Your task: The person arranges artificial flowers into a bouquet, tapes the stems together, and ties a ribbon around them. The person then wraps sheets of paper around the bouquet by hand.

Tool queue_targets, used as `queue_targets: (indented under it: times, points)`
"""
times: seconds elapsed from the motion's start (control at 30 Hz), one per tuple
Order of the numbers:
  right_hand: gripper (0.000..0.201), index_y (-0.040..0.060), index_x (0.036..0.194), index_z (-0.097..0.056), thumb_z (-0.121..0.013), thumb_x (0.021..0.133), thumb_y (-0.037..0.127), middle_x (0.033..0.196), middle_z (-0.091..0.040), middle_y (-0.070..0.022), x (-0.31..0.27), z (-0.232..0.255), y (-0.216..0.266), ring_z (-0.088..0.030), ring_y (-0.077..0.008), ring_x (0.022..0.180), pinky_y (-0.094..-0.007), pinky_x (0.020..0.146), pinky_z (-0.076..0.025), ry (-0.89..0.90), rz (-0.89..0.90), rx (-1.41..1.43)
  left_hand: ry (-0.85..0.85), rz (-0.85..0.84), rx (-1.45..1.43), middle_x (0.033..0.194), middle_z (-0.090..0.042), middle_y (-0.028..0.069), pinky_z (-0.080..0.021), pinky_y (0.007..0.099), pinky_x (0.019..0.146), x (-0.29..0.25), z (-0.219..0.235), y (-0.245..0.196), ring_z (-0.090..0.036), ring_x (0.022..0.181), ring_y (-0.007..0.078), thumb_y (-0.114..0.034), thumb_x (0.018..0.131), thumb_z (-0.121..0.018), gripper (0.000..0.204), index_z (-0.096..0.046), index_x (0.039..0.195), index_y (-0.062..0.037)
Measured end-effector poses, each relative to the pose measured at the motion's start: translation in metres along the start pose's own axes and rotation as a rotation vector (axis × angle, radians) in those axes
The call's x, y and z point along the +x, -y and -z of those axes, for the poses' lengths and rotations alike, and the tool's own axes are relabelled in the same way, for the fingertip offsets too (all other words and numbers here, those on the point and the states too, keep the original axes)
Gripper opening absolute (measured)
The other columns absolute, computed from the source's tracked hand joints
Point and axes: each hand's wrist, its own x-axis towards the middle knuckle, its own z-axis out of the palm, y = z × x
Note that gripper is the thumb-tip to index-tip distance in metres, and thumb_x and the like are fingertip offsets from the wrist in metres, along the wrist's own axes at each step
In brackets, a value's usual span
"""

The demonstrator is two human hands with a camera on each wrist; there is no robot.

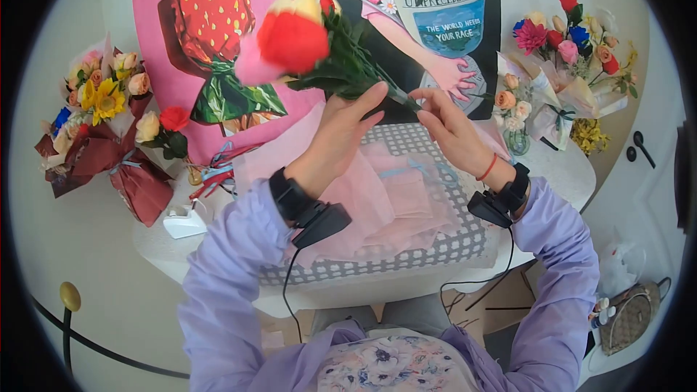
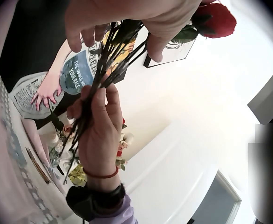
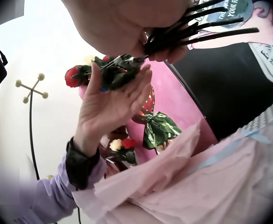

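Observation:
A bunch of red, pink and cream artificial roses (image 1: 294,43) is held up above the table, blooms to the left and stems slanting down right. My left hand (image 1: 341,134) is beside the upper stems; in the right wrist view this hand (image 3: 110,109) has extended fingers and a raised thumb, the greenery lying over it. Lower down, my right hand (image 1: 461,134) pinches the stems. The left wrist view shows the right hand (image 2: 99,135) with thumb and fingers round the dark stems (image 2: 96,84), whose ends stick out below.
Pink wrapping sheets (image 1: 356,203) lie on a grey-and-white checked cloth (image 1: 327,272). Wrapped bouquets stand left (image 1: 109,138) and right (image 1: 566,80). Two pictures lean behind, one pink (image 1: 160,51), one black (image 1: 392,43). A white tape dispenser (image 1: 185,221) sits at the left table edge.

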Motion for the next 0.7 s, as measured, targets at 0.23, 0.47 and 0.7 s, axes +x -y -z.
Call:
queue_targets:
  times: [0.23, 0.47, 0.7]
  points:
    - [0.022, 0.0000, 0.106, -0.050, -0.048, 0.088, 0.013, 0.077, -0.052, -0.0064, -0.022, 0.031, -0.017, -0.049, -0.0123, 0.065, -0.0262, 0.061, -0.040, 0.052, -0.016, -0.126, 0.085, -0.040, -0.059, 0.115, -0.053, 0.0041, -0.037, 0.0354, 0.092, 0.014, -0.027, 0.025, -0.049, 0.104, 0.0131, -0.018, 0.081, -0.064, 0.034, -0.050, 0.110, -0.0089]
    - [0.024, -0.0002, 0.107, -0.048, -0.046, 0.090, 0.017, 0.076, -0.053, -0.0101, -0.031, 0.036, -0.026, -0.051, -0.0169, 0.068, -0.0299, 0.065, -0.042, 0.097, -0.047, -0.151, 0.087, -0.091, 0.090, 0.093, -0.057, 0.0007, -0.043, 0.0261, 0.074, 0.010, -0.050, 0.029, -0.053, 0.084, 0.0084, -0.021, 0.077, -0.068, 0.027, -0.057, 0.096, -0.0050]
    - [0.027, 0.0014, 0.109, -0.044, -0.042, 0.093, 0.024, 0.075, -0.049, -0.0101, -0.035, 0.037, -0.033, -0.048, -0.0175, 0.069, -0.0291, 0.065, -0.040, -0.031, -0.051, -0.147, 0.058, -0.130, 0.364, 0.087, -0.058, 0.0003, -0.043, 0.0241, 0.070, 0.009, -0.046, 0.039, -0.054, 0.080, 0.0085, -0.016, 0.076, -0.069, 0.026, -0.058, 0.095, -0.0028]
